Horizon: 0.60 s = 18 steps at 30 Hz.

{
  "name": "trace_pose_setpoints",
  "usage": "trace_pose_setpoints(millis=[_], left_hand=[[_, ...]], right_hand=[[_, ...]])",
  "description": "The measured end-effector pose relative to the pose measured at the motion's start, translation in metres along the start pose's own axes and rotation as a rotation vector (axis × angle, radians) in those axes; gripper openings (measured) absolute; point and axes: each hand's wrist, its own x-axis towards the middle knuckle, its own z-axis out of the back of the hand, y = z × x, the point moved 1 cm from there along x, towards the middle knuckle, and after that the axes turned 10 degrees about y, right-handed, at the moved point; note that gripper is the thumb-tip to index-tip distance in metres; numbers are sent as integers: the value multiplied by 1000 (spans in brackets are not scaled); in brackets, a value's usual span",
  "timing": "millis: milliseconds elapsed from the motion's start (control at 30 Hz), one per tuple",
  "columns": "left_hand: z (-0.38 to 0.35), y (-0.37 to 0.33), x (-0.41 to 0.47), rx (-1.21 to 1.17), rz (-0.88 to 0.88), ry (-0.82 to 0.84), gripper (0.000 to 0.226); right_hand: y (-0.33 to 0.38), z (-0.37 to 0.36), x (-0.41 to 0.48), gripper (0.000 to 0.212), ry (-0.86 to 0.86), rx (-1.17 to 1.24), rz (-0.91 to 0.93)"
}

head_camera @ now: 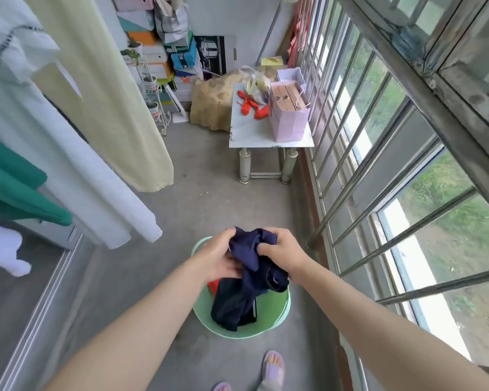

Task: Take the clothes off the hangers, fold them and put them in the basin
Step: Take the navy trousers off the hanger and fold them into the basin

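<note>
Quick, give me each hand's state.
Left hand: gripping the navy garment.
Right hand: gripping the same garment, over the green basin.

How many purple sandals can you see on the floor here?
2. The right sandal is on the floor just below the green basin, with toes showing. The left sandal is at the picture's bottom edge, mostly cut off.

Both hands, left hand [223, 258] and right hand [283, 251], grip bunched navy garment [249, 249] above green basin [277, 309]; dark clothes [232, 306] inside.
</note>
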Motion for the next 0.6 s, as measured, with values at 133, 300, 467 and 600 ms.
trace_pose_setpoints(millis=[133,300,467,600], left_hand=[[6,-1,19,472,-302,-188,12],[7,-8,29,1054,-881,-215,57],[5,-22,25,917,-949,-198,17],[11,-28,19,655,-784,-103,12]], right_hand=[[11,33,17,6,31,267,-206],[21,47,35,18,167,423,-252],[31,50,30,23,442,402,-344],[35,42,19,25,523,405,-400]])
